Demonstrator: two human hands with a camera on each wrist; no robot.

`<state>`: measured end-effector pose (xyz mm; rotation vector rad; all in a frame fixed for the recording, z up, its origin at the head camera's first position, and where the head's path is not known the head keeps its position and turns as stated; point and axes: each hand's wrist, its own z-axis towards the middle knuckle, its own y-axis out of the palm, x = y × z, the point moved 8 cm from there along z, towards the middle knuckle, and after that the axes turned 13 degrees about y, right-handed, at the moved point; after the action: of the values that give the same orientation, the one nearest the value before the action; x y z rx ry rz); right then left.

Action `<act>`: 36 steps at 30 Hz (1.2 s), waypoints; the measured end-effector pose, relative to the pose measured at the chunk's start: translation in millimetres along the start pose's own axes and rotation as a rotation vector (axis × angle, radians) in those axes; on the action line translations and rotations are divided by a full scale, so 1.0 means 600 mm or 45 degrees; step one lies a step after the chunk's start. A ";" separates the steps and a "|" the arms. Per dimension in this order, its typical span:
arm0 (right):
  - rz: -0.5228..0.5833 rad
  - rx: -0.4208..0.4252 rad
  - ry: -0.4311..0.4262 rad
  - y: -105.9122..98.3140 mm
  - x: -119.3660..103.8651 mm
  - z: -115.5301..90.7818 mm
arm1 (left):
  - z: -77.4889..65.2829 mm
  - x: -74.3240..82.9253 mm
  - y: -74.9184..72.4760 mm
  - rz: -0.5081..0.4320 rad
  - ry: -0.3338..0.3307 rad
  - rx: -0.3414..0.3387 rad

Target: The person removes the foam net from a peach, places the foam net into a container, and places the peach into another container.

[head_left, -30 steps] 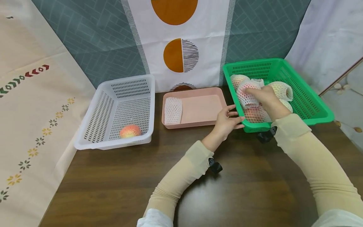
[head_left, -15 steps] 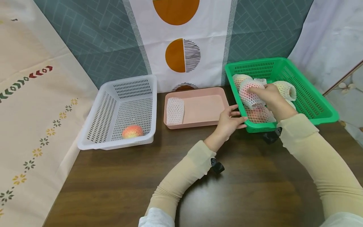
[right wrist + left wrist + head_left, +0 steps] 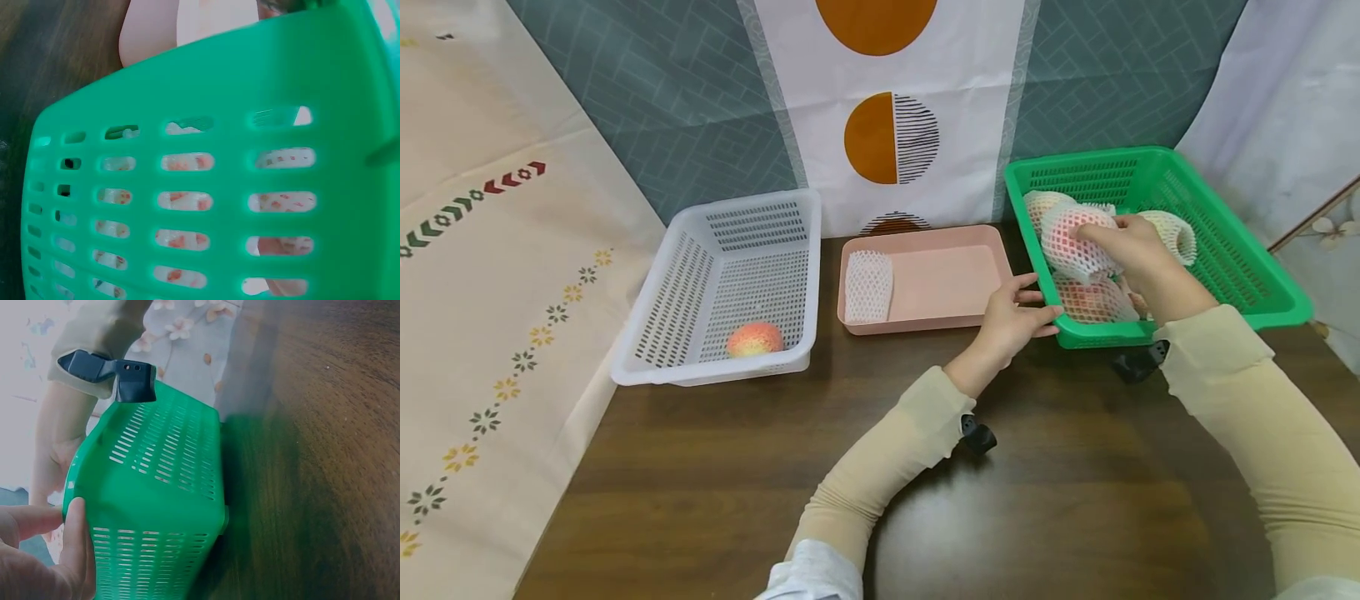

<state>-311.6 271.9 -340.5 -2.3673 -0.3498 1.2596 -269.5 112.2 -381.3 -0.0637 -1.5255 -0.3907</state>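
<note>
My right hand [image 3: 1138, 254] grips a reddish fruit in a white foam net [image 3: 1078, 242], inside the green basket [image 3: 1097, 336]. Several other netted fruits lie under and around it, including a reddish one [image 3: 1093, 302] below and a pale yellow one [image 3: 1172, 233] to the right. At the basket's front left corner, my left hand [image 3: 1011, 325] pinches the rim between thumb and fingers, which the left wrist view shows closely. The basket's slotted wall [image 3: 206, 75] fills the right wrist view and hides most of the right hand, with netted fruit showing through the slots.
A shallow pink tray [image 3: 940, 287] stands left of the green basket, with a flattened white foam net [image 3: 868, 287] at its left end. Farther left, a white basket [image 3: 715, 375] holds one bare peach [image 3: 755, 339]. Patterned cloths hang behind the brown table [image 3: 1037, 483].
The head view has shifted slightly. My right hand has raised the netted fruit a little, and more of the reddish fruit below shows. My left hand stays on the rim.
</note>
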 end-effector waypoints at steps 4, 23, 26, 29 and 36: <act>0.020 0.001 -0.046 -0.003 -0.010 -0.006 | 0.001 0.000 -0.002 0.007 -0.017 -0.012; 0.045 -0.158 -0.235 -0.011 -0.030 -0.031 | 0.000 0.061 -0.045 0.399 0.162 -0.176; 0.051 -0.212 -0.278 -0.013 -0.033 -0.038 | -0.003 0.091 -0.054 0.539 0.339 -0.161; 0.054 -0.277 -0.304 -0.010 -0.034 -0.044 | -0.005 0.116 -0.054 0.670 0.498 -0.178; 0.054 -0.444 -0.407 0.003 -0.033 -0.065 | -0.016 0.148 -0.048 0.893 0.712 -0.273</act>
<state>-289.9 252.2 -307.9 -2.4573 -0.6692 1.7224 -268.9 63.9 -300.8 -0.5918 -0.8279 0.0053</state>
